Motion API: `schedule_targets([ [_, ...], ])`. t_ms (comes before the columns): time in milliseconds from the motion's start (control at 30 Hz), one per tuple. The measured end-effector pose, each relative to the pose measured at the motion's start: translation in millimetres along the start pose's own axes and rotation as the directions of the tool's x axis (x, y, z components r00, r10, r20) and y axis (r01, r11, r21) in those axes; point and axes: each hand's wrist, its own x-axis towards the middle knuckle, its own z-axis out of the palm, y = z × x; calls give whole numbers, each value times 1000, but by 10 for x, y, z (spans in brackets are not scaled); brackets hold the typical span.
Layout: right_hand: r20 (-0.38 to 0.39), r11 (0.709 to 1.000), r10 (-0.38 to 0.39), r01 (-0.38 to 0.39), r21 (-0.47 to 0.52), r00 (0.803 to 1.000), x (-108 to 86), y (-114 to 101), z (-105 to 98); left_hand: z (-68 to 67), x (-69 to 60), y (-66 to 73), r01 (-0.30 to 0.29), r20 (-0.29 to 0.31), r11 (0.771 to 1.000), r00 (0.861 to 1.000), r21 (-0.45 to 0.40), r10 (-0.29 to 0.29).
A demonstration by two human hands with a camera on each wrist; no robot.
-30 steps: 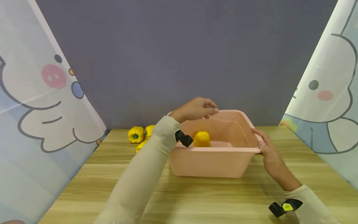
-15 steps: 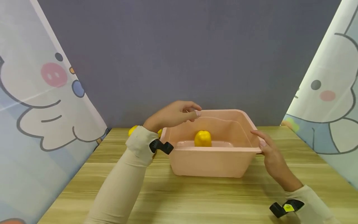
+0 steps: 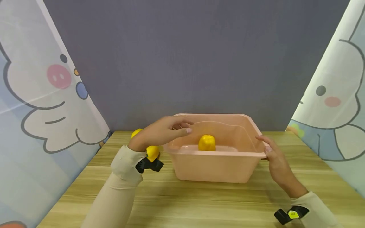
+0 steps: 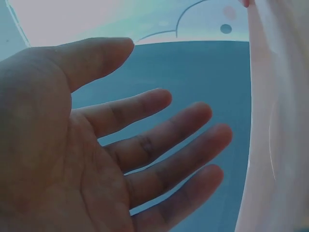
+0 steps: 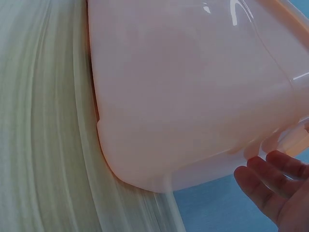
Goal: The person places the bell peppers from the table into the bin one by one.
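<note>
A pink plastic basin (image 3: 211,167) stands on the table with one yellow bell pepper (image 3: 207,143) inside. My left hand (image 3: 162,131) hovers over the basin's left rim, holding nothing. In the left wrist view the fingers (image 4: 164,140) of that hand are spread and loosely extended, the palm bare. With my right hand (image 3: 279,164) I grip the basin's right rim, thumb on top; the right wrist view shows its other fingertips (image 5: 248,179) under the rim. Left of the basin, a yellow bell pepper (image 3: 152,152) lies beneath my left wrist, and another pepper (image 3: 137,132) is mostly hidden behind it.
Under everything is a wood-grain table (image 3: 194,205). A dark grey panel (image 3: 182,63) rises directly behind the basin. Cartoon-printed sheets, one on the left (image 3: 37,120) and one on the right (image 3: 336,79), flank the table.
My left hand has moved left and lower, from above the basin's interior to its left rim. One pepper left of the basin has come into view under the wrist. My right hand keeps its grip.
</note>
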Motion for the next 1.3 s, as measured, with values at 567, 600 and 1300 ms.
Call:
schedule_targets([
  [567, -28, 999, 20, -19, 37, 999, -88, -97, 3, 58, -569, -420, -36, -256, 989, 967, -141, -1],
  [600, -32, 999, 21, -20, 42, 999, -96, -109, 7, 48, -585, -437, -39, -258, 989, 966, -140, 1],
  [1300, -29, 997, -16, 18, 71, 999, -149, -148, 38, 53, -696, -740, 205, -368, 969, 919, 138, -142],
])
